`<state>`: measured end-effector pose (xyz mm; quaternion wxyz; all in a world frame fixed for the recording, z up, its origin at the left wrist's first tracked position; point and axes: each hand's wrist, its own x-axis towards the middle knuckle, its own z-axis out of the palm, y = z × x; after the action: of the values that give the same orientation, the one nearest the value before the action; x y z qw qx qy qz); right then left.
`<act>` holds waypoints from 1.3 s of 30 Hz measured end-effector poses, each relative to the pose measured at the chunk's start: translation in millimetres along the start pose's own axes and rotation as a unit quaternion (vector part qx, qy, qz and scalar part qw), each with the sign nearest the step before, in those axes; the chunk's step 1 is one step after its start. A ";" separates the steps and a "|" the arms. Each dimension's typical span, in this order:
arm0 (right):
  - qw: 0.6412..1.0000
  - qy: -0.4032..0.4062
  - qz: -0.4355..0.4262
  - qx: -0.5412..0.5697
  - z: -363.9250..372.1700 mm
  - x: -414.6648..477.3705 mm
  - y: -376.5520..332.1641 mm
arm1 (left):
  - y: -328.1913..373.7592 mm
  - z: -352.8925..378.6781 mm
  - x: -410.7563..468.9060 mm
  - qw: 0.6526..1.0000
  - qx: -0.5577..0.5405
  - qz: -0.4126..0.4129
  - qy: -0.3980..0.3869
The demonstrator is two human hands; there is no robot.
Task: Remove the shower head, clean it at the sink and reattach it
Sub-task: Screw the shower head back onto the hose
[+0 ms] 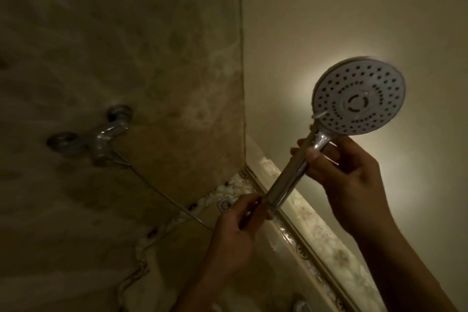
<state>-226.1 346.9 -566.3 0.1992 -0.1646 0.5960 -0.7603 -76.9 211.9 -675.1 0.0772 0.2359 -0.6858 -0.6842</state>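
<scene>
The shower head [358, 96] is a round white disc with many spray holes on a chrome handle, held up in front of the pale wall at the right. My right hand [347, 172] grips the upper part of the handle just below the disc. My left hand [238, 225] is closed on the hose end fitting at the bottom of the handle. The thin metal hose [162, 192] runs from that fitting up and left to the chrome mixer tap [101, 142] on the tiled wall.
Dim room. Brown marbled tiles cover the left wall, which meets the pale right wall at a corner [241, 83]. A patterned border strip [304, 213] runs diagonally below my hands. A chrome object [301, 305] shows at the bottom edge.
</scene>
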 end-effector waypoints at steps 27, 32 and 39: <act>0.979 -0.189 -0.045 -0.054 11.7 -21.6 -74.8 | 70.1 22.4 -73.0 0.996 -0.024 0.062 0.067; 0.968 -0.152 -0.086 -0.180 19.6 -19.3 -75.9 | 73.0 20.7 -77.0 0.995 -0.021 0.059 0.079; 0.959 -0.172 -0.094 -0.204 22.8 -22.1 -68.3 | 69.5 21.6 -79.3 0.995 -0.010 0.067 0.077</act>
<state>-203.1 353.1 -494.8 0.1890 -0.3851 0.6769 -0.5982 -31.8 262.1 -591.3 0.1782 0.2405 -0.6854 -0.6638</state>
